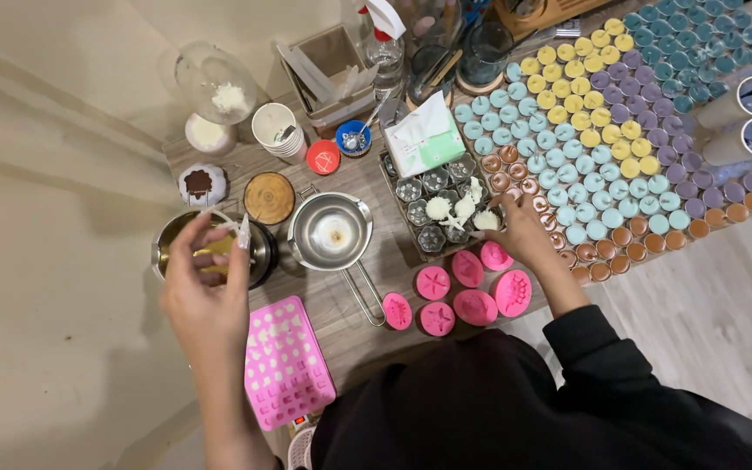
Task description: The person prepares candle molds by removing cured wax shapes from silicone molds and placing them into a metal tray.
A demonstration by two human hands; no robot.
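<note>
Left hand (pixel 206 292): fingers (pixel 241 237) pinched narrowly on a small pale pointed sliver, held above the dark round pot of yellowish liquid (pixel 211 250) at the worktop's left end.

Right hand (pixel 520 231): fingers curled down at the right edge of the dark grid tray of small clear cups (pixel 437 202), touching a white moulded piece (pixel 486 220); whether they grip it, cannot tell.

Between the hands: shiny steel long-handled pouring pan (pixel 332 233). Nearer the body: round pink silicone moulds (pixel 472 287) and a flat pink rectangular mould sheet (pixel 285 361), which overhangs the near edge.

Wooden worktop (pixel 367 174) is crowded. Right half carries dense rows of small filled cups in teal, yellow, purple and brown (pixel 585 148), running to the far and right edges. Bare wood shows only in narrow strips around the pan handle. Beige floor (pixel 54 261) lies open to the left; pale plank flooring (pixel 715 278) to the right.
</note>
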